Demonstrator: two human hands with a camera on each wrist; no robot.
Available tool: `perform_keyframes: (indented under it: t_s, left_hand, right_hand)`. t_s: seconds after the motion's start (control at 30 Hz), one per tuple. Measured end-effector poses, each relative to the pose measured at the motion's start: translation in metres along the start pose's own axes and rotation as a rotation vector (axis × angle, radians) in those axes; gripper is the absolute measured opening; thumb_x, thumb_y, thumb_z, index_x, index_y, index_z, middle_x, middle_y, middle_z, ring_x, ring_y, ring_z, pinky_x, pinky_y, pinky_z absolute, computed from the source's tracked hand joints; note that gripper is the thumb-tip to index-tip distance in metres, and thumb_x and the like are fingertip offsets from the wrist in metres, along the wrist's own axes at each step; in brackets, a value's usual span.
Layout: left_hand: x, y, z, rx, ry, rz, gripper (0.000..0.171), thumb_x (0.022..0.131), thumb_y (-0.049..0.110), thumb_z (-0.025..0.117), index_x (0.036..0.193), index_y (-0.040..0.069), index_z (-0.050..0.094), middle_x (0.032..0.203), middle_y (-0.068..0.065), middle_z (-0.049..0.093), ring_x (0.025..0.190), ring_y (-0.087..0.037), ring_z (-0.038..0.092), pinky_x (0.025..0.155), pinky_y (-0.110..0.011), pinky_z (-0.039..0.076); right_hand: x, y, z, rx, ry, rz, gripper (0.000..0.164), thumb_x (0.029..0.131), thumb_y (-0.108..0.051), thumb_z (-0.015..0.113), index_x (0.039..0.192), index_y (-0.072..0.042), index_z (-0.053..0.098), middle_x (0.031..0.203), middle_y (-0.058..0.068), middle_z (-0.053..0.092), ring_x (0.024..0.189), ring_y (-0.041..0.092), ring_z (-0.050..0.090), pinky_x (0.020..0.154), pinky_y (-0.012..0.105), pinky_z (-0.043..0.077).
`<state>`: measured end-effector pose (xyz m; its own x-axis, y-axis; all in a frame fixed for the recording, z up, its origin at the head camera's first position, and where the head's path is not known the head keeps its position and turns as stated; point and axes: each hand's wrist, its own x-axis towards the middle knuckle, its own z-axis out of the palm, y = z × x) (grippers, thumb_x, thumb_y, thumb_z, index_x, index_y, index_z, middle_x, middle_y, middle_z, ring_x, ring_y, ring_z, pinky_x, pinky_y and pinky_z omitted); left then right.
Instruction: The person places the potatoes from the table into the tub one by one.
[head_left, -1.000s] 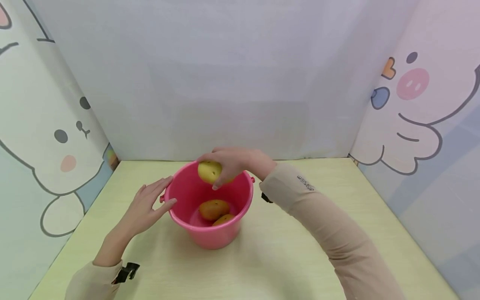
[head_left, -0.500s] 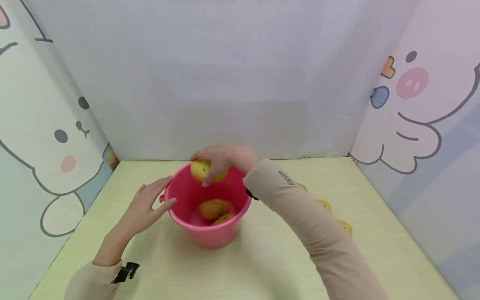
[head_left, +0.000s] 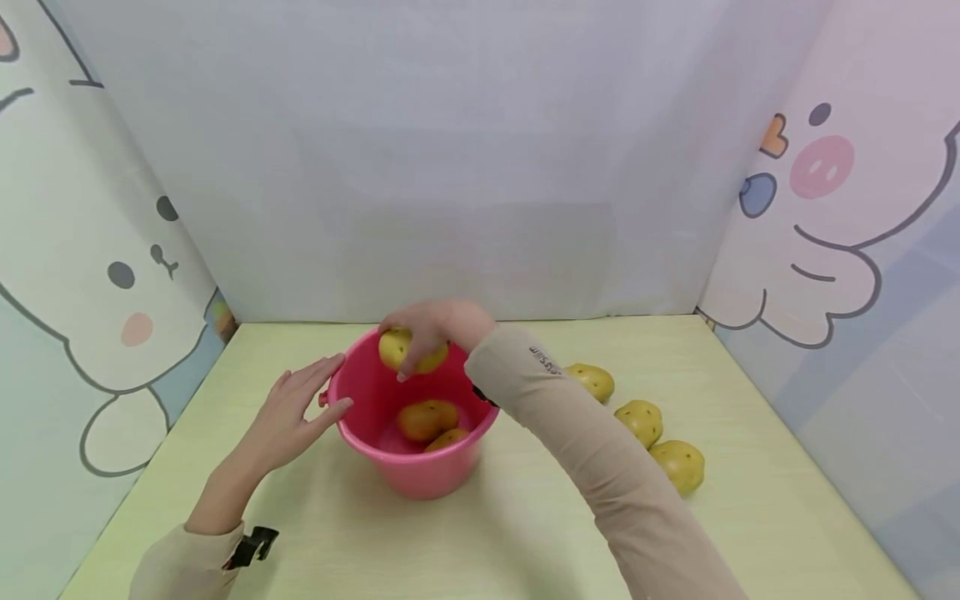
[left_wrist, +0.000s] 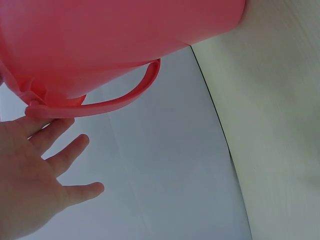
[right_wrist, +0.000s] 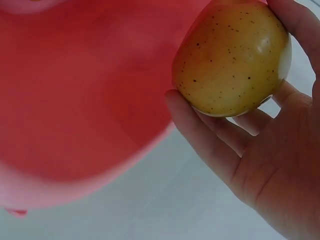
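Note:
A pink bucket (head_left: 427, 477) stands upright on the table, with two potatoes inside: one whole potato (head_left: 427, 420) in sight and a second potato (head_left: 447, 439) partly behind the front rim. My right hand (head_left: 431, 327) grips a yellow potato (right_wrist: 232, 60) with fingers and thumb around it, over the far part of the bucket's opening. On the bucket's left side, my left hand (head_left: 288, 412) touches the rim with extended fingers and thumb. In the left wrist view, its fingers spread below the bucket's hanging handle (left_wrist: 117, 103).
Right of the bucket lie several potatoes: a far potato (head_left: 591, 382), a middle potato (head_left: 640, 422) and a near potato (head_left: 678, 467), partly behind my right sleeve (head_left: 592, 450). A white back wall (head_left: 465, 167) and cartoon-printed side panels (head_left: 840, 208) enclose the pale table (head_left: 360, 550).
My right hand has moved left with the potato, then slightly down into the bucket's opening. The right sleeve has shifted left, uncovering the potatoes on the table. My left hand stays put.

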<state>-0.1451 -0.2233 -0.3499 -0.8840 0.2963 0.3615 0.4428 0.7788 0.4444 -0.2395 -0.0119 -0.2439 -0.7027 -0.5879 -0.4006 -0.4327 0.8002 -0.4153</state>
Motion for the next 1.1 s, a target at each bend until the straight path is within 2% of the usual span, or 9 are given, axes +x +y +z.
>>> perform_keyframes:
  t_s: [0.23, 0.4, 0.53, 0.63, 0.77, 0.9, 1.1]
  left_hand:
    - [0.001, 0.001, 0.0, 0.0, -0.005, 0.003, 0.061, 0.081, 0.03, 0.061, 0.133, 0.006, 0.038, 0.13, -0.015, 0.041, 0.119, -0.035, 0.031, 0.09, -0.064, 0.016]
    - [0.0, 0.001, 0.0, 0.005, -0.007, -0.006, 0.062, 0.08, 0.029, 0.061, 0.133, 0.007, 0.038, 0.13, -0.015, 0.041, 0.119, -0.035, 0.031, 0.091, -0.064, 0.016]
    - [0.0, 0.002, -0.001, 0.006, -0.012, -0.015, 0.063, 0.08, 0.029, 0.062, 0.133, 0.007, 0.037, 0.13, -0.015, 0.04, 0.119, -0.035, 0.03, 0.091, -0.064, 0.016]
    - [-0.001, 0.002, 0.0, 0.004, -0.014, -0.016, 0.063, 0.08, 0.028, 0.063, 0.133, 0.007, 0.036, 0.13, -0.016, 0.04, 0.119, -0.036, 0.03, 0.091, -0.065, 0.015]
    - [-0.001, 0.002, 0.001, 0.005, -0.009, -0.011, 0.064, 0.079, 0.027, 0.064, 0.133, 0.007, 0.037, 0.13, -0.016, 0.04, 0.118, -0.036, 0.031, 0.09, -0.065, 0.016]
    - [-0.001, 0.001, 0.001, 0.002, -0.005, -0.011, 0.064, 0.079, 0.026, 0.064, 0.133, 0.006, 0.037, 0.13, -0.016, 0.04, 0.119, -0.036, 0.031, 0.09, -0.065, 0.016]
    - [-0.001, 0.001, 0.001, -0.003, 0.0, -0.007, 0.063, 0.079, 0.026, 0.064, 0.133, 0.007, 0.037, 0.13, -0.015, 0.04, 0.119, -0.035, 0.031, 0.091, -0.064, 0.016]
  right_hand:
    - [0.0, 0.0, 0.004, -0.017, 0.004, 0.012, 0.079, 0.059, -0.027, 0.081, 0.126, -0.032, 0.04, 0.107, -0.007, 0.043, 0.099, 0.015, 0.04, 0.058, 0.025, 0.049]
    - [-0.001, 0.002, 0.003, -0.008, 0.016, -0.001, 0.081, 0.06, -0.028, 0.081, 0.129, -0.033, 0.038, 0.118, -0.005, 0.043, 0.103, 0.016, 0.039, 0.057, 0.026, 0.049]
    - [-0.002, 0.002, 0.001, -0.044, 0.024, -0.046, 0.079, 0.064, -0.028, 0.079, 0.131, -0.029, 0.037, 0.123, -0.002, 0.042, 0.106, 0.015, 0.037, 0.06, 0.026, 0.049]
    - [-0.004, 0.003, 0.0, -0.029, 0.035, -0.07, 0.077, 0.064, -0.027, 0.078, 0.131, -0.027, 0.038, 0.123, -0.002, 0.043, 0.106, 0.015, 0.038, 0.061, 0.026, 0.049]
    - [-0.008, 0.007, -0.004, -0.045, 0.075, -0.147, 0.074, 0.066, -0.026, 0.077, 0.13, -0.024, 0.04, 0.123, -0.001, 0.044, 0.107, 0.016, 0.04, 0.065, 0.025, 0.049]
    - [-0.014, 0.014, -0.008, -0.116, 0.11, -0.247, 0.067, 0.071, -0.026, 0.074, 0.13, -0.019, 0.042, 0.124, 0.003, 0.044, 0.112, 0.019, 0.039, 0.071, 0.025, 0.047]
    - [-0.021, 0.025, -0.012, -0.162, 0.131, -0.298, 0.066, 0.071, -0.026, 0.074, 0.129, -0.016, 0.043, 0.125, 0.003, 0.044, 0.113, 0.02, 0.039, 0.077, 0.028, 0.046]
